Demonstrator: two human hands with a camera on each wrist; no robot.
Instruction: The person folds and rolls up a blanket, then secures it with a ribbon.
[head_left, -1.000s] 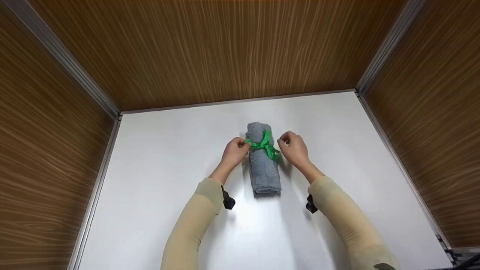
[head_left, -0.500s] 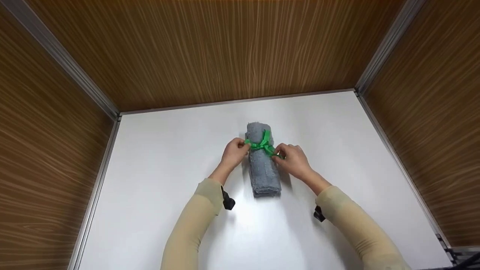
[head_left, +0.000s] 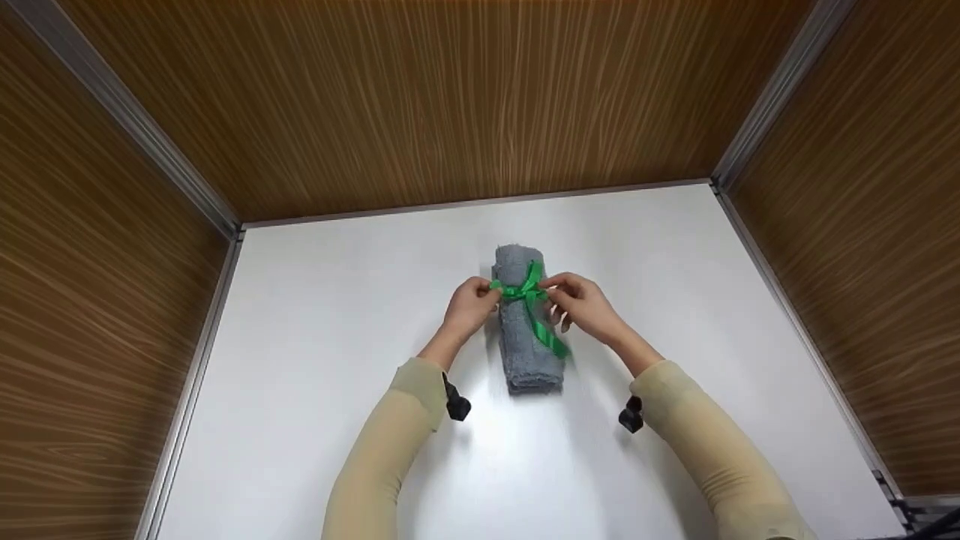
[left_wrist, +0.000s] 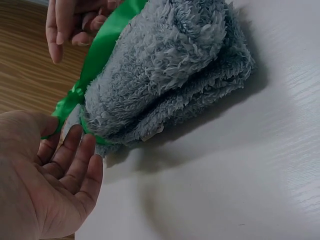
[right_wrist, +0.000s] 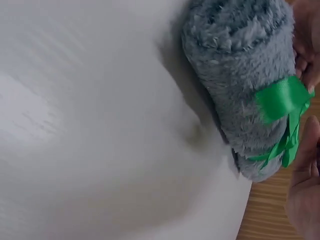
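Observation:
A rolled grey towel (head_left: 527, 337) lies lengthwise on the white table (head_left: 337, 315). A green ribbon (head_left: 525, 291) is knotted round its far half, and one tail runs down its right side. My left hand (head_left: 491, 289) pinches the ribbon's left end beside the roll. On the other side of the knot, my right hand (head_left: 551, 289) pinches the ribbon with thumb and forefinger. The left wrist view shows the towel (left_wrist: 170, 65), the ribbon (left_wrist: 100, 50) and my left hand (left_wrist: 60, 135) at its end. In the right wrist view the ribbon (right_wrist: 280, 100) crosses the towel (right_wrist: 240, 60).
Wood-grain walls (head_left: 450, 97) with metal corner strips enclose the table at the back, left and right. White tabletop stretches around the towel on every side. Beige sleeves cover both forearms, each with a small black wrist camera.
My right hand moved in from beside the towel, took the ribbon near the knot and shifted up; the ribbon's tail now hangs longer along the roll's right side. The left hand stayed put.

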